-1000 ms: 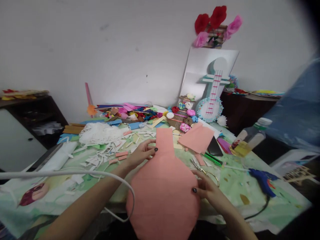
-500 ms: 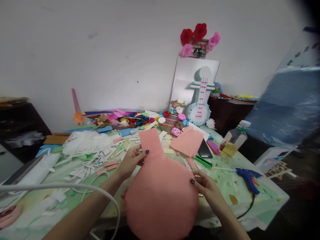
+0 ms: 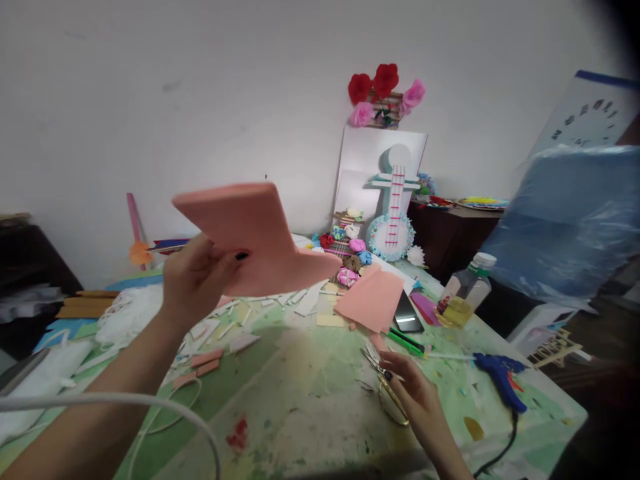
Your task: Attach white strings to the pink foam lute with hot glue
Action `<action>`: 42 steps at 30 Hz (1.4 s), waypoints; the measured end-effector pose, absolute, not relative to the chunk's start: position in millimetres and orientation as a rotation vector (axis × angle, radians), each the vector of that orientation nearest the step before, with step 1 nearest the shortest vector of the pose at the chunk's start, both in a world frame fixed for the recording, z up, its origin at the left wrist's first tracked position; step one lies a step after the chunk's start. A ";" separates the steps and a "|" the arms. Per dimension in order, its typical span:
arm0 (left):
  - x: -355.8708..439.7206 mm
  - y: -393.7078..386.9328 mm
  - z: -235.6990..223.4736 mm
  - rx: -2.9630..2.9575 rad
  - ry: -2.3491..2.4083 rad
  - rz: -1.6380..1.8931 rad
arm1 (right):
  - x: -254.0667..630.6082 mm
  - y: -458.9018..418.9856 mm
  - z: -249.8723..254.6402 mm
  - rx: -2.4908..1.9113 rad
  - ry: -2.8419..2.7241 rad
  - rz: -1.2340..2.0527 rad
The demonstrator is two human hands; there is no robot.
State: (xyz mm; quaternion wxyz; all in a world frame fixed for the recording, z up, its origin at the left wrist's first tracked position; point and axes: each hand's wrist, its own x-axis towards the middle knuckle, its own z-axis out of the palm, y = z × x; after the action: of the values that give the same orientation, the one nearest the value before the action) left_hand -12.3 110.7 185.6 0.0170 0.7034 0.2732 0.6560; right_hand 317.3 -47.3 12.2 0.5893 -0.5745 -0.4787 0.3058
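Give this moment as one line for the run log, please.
left hand: holds pink piece raised | right hand: at scissors | glue gun: on table

Looks from the wearer's own head, forward and down across the green-stained table [image 3: 300,427] to the pale wall [image 3: 200,87] beyond. Takes in the left hand [image 3: 193,283] and right hand [image 3: 413,390] at close range from behind. Reaches wide, showing the paper flowers [image 3: 386,80] small, farther off and high in view.
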 end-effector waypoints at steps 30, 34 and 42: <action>30.0 131.5 -20.0 3.184 0.187 0.844 | 235.7 -20.0 -28.8 -1.041 -0.677 1.279; 24.6 141.6 -17.6 3.211 0.525 0.588 | 240.7 -22.3 -34.2 -1.084 -0.644 1.271; 13.1 169.1 -25.6 3.122 0.711 0.614 | 243.3 -20.8 -35.2 -1.156 -0.696 1.290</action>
State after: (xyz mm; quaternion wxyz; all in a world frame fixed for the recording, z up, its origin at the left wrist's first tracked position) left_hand 13.1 169.1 -25.6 -0.0594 0.9559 0.2177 0.1879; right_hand 243.3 -20.8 -35.2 0.5949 -0.4977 -0.2998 0.5554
